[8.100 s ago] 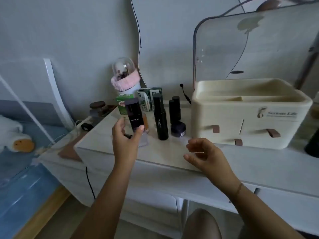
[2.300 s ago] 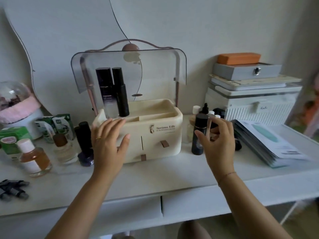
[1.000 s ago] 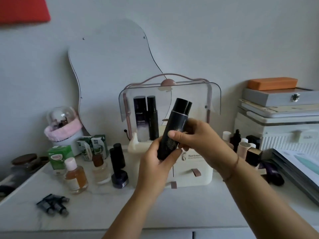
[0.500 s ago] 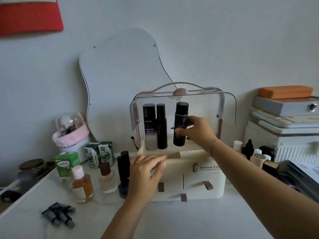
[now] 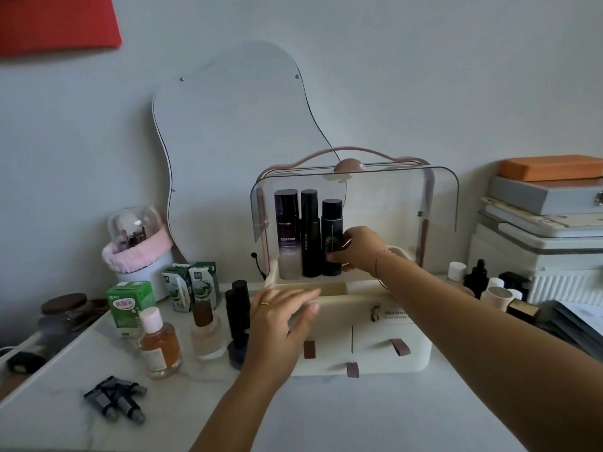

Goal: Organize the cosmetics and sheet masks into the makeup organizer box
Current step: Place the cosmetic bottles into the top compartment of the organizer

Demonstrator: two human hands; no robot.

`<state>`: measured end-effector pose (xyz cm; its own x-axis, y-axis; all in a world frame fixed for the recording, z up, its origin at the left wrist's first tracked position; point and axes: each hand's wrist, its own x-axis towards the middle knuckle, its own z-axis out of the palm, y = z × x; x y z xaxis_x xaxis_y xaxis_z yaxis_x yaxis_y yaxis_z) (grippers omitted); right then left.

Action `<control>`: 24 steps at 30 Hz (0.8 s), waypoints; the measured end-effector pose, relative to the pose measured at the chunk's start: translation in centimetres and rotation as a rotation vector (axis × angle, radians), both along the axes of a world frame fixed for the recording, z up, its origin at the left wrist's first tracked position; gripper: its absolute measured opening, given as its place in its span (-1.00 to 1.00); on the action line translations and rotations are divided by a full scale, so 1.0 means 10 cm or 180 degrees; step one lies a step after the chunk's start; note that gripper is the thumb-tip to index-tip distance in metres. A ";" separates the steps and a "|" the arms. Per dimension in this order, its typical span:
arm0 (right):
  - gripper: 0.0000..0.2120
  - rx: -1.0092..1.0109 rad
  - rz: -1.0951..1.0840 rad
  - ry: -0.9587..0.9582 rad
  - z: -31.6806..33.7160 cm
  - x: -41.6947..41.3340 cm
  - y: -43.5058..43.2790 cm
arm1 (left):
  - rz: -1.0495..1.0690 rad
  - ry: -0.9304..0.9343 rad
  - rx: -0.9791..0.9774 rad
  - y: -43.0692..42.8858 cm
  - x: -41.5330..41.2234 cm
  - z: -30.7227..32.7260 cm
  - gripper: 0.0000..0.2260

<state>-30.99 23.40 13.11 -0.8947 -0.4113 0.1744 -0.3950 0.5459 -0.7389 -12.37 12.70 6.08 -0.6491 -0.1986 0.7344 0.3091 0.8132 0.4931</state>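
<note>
The cream makeup organizer box [image 5: 385, 340] stands mid-table with its clear lid [image 5: 391, 197] raised. In its back compartment stand three dark bottles: a Revitalift bottle [image 5: 286, 230], a slim black bottle [image 5: 310, 233] and a shorter black bottle [image 5: 331, 230]. My right hand [image 5: 357, 249] grips the shorter black bottle from the right, low in the compartment. My left hand [image 5: 280, 324] rests with relaxed fingers on the box's front left rim. Sheet masks [image 5: 577, 324] lie in a stack at the far right.
Left of the box stand two black tubes [image 5: 237, 308], a clear perfume bottle [image 5: 206, 331], an amber bottle [image 5: 159, 344], green cartons [image 5: 130, 305] and small dark tubes [image 5: 114, 401]. More small bottles [image 5: 483, 285] crowd the right side, before stacked cases [image 5: 541, 230]. A wavy mirror [image 5: 235, 132] leans behind.
My right hand has lowered the shorter black bottle into the back compartment next to the other two. My left hand has settled on the box's front rim.
</note>
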 end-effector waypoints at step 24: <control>-0.40 -0.1390 -0.2203 0.1286 -1.30 1.19 2.12 | 0.0456 -0.0043 -0.1026 0.44 -0.13 -0.06 -0.65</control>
<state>-19.11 44.58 0.12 -0.7541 0.3708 0.5421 -0.3570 0.4615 -0.8121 -13.67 17.10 5.50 -0.6416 -0.0477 0.7656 0.1759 0.9623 0.2074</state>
